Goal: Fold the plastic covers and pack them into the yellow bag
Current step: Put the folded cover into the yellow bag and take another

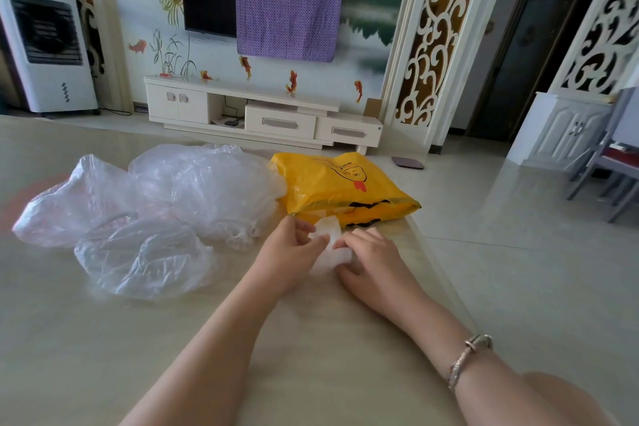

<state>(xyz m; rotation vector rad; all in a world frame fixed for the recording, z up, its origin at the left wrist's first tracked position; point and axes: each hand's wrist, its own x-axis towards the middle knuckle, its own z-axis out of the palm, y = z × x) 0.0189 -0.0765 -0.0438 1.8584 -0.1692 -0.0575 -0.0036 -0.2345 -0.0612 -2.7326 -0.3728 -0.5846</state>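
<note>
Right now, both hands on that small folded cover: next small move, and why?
Probably slide the folded cover forward into the yellow bag. Both the left hand and right hand pinch it, already compact, just in front of the bag's near edge. The loose covers at the left remain unfolded, so clearing this one comes first.

Yellow bag (340, 185): black-and-red print. Left of it, clear covers (155, 211). Beyond it, purple dotted cloth (288, 0), white cabinet (262, 111).

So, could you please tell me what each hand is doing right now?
Left hand: pinching the folded plastic cover.
Right hand: gripping the same cover.
</note>
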